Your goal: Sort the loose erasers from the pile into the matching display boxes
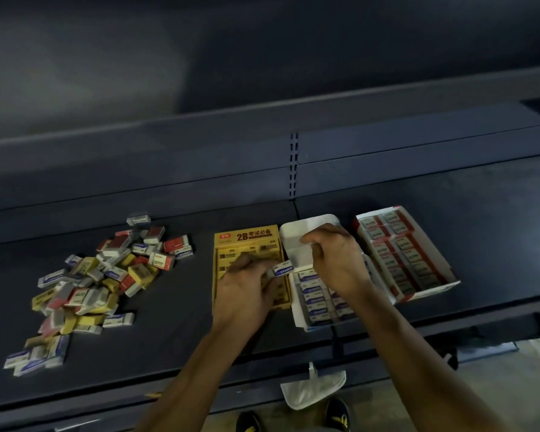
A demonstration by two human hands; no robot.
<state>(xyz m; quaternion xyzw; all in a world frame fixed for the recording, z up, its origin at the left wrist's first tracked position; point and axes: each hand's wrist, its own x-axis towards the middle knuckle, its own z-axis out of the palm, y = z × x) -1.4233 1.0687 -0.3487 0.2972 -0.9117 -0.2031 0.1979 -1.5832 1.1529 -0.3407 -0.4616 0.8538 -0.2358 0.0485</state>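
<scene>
A loose pile of erasers (88, 282) in yellow, red and blue-and-white sleeves sprawls across the left of the dark shelf (175, 332). To its right, well apart from the pile, stands a yellow display box (247, 241) printed "2B", with yellow erasers inside. The left hand (247, 291) hovers over this box and pinches a blue-and-white eraser (282, 270) marked "ERASER" between thumb and fingers, its end reaching toward the neighbouring box. Just beside it is a white display box (296, 238) with its flap raised at the back and rows of blue-and-white erasers in it. The right hand (337, 260) is above the back half of that box, fingers bent down near the flap; I cannot tell whether it holds anything. Farthest right lies a red display box (427, 293), angled and packed with red-and-white erasers.
</scene>
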